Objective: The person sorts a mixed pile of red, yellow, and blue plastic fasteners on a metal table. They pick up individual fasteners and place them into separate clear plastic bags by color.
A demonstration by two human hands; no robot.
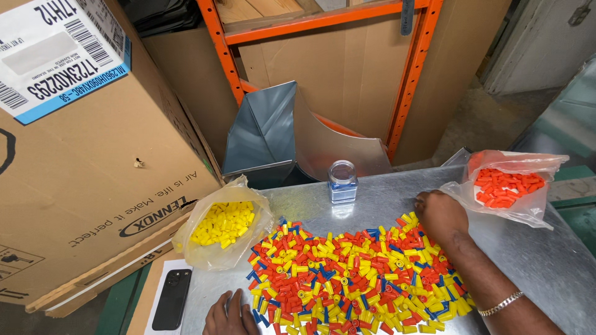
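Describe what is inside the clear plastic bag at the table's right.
The clear plastic bag holds orange caps; caps beneath the top layer are hidden. The right hand rests beside it.

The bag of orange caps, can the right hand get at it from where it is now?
Probably yes. The right hand lies just beside the bag of orange caps, whose mouth faces it, with nothing between them.
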